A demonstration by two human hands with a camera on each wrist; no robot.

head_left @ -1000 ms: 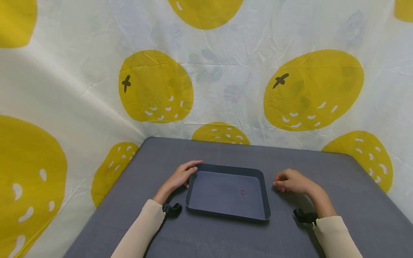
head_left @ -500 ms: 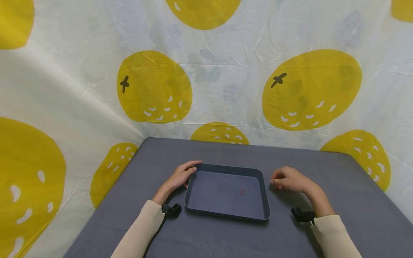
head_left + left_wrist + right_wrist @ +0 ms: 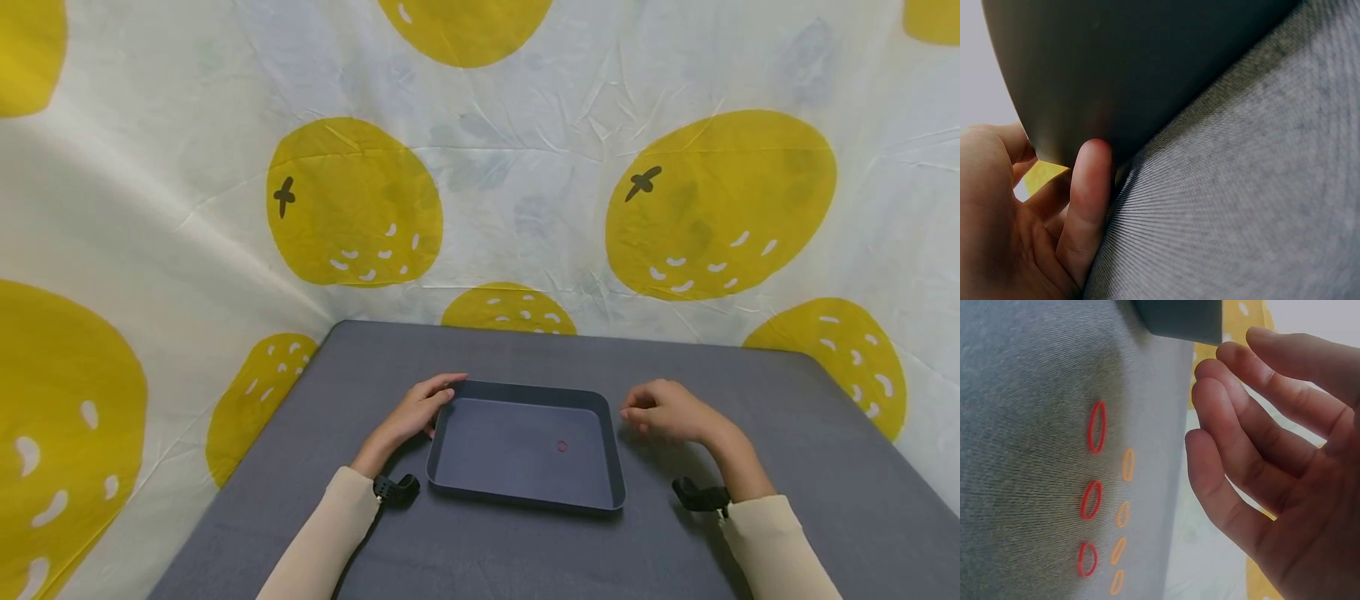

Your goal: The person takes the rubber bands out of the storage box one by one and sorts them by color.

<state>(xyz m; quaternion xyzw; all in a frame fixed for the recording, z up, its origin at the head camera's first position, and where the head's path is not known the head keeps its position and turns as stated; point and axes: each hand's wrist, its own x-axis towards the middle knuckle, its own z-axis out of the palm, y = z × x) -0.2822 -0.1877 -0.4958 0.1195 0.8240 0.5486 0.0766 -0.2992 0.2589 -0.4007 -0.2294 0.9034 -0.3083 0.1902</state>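
A dark grey rectangular tray (image 3: 525,450) lies on the grey cloth-covered table. At its far left corner my left hand (image 3: 416,410) holds the rim, the thumb over the edge and other fingers against the outer wall. In the left wrist view a fingertip (image 3: 1092,156) touches the tray's wall (image 3: 1116,81). My right hand (image 3: 670,410) hovers just right of the tray, apart from it. Its fingers (image 3: 1210,406) are loosely curled with nothing between them. A small thin red ring shape (image 3: 562,447) appears on the tray floor; its kind is unclear.
Several red ring shapes (image 3: 1090,500) and orange ring shapes (image 3: 1122,514) show over the table in the right wrist view; the head view shows none there. A white curtain with yellow fruit prints (image 3: 517,200) stands behind the table (image 3: 540,358). Each wrist wears a black device (image 3: 701,495).
My right hand has moved a little left and away from me, nearer the tray's right side. My left hand and the tray keep their places; the view has shifted slightly.
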